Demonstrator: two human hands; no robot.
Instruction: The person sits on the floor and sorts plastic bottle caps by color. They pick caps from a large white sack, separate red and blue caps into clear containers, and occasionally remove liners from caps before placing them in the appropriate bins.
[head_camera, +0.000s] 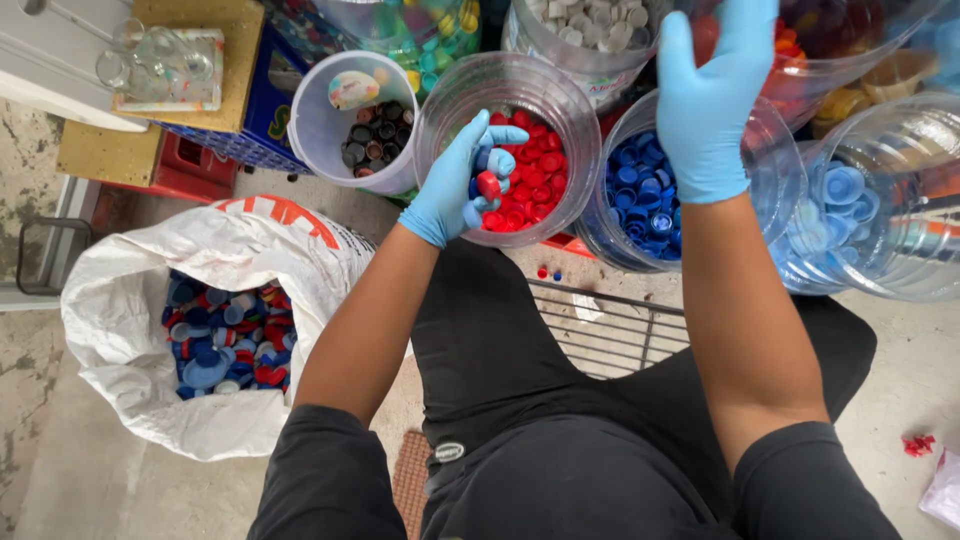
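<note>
My left hand (462, 185), in a blue glove, is cupped around several bottle caps, red and blue ones showing between its fingers. It hovers at the near rim of a clear tub of red caps (540, 160). My right hand (706, 100), also gloved in blue, is stretched flat with fingers together over the far rim of a clear tub of blue caps (640, 200); nothing shows in it. A white sack (130, 300) of mixed red and blue caps lies open at my lower left.
A tub of dark caps (375, 135) stands left of the red one. A large clear jug of light blue caps (850, 200) stands at the right. More tubs of white, yellow and mixed caps line the back. A wire rack (610, 330) lies by my knees.
</note>
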